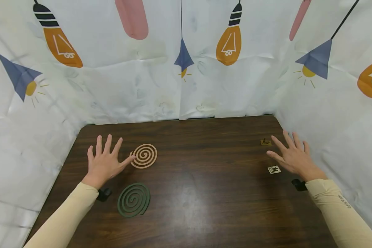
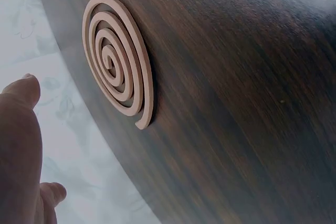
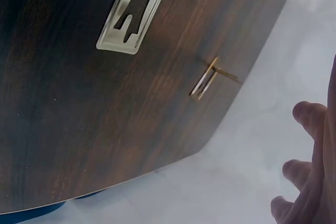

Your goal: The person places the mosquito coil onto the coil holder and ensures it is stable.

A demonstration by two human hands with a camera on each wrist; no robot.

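My left hand [image 1: 104,163] hovers at the table's left side, fingers spread and holding nothing. In the head view its thumb tip overlaps the edge of a tan mosquito coil [image 1: 144,155]; the left wrist view shows thumb and coil [image 2: 116,51] apart. Nearer me lies a dark green mosquito coil [image 1: 134,199]. On the right, my right hand [image 1: 292,156] is also spread and holds nothing. Beside it lie two small metal coil stands: a pale silvery one [image 3: 116,42] with a raised prong and, farther back, a gold-coloured one [image 3: 204,76].
A dark brown wood-grain table [image 1: 198,179] carries everything. White curtains [image 1: 111,86] printed with lamps and bulbs surround its back and both sides. Each wrist wears a black camera strap, the left one [image 1: 103,194] close to the green coil.
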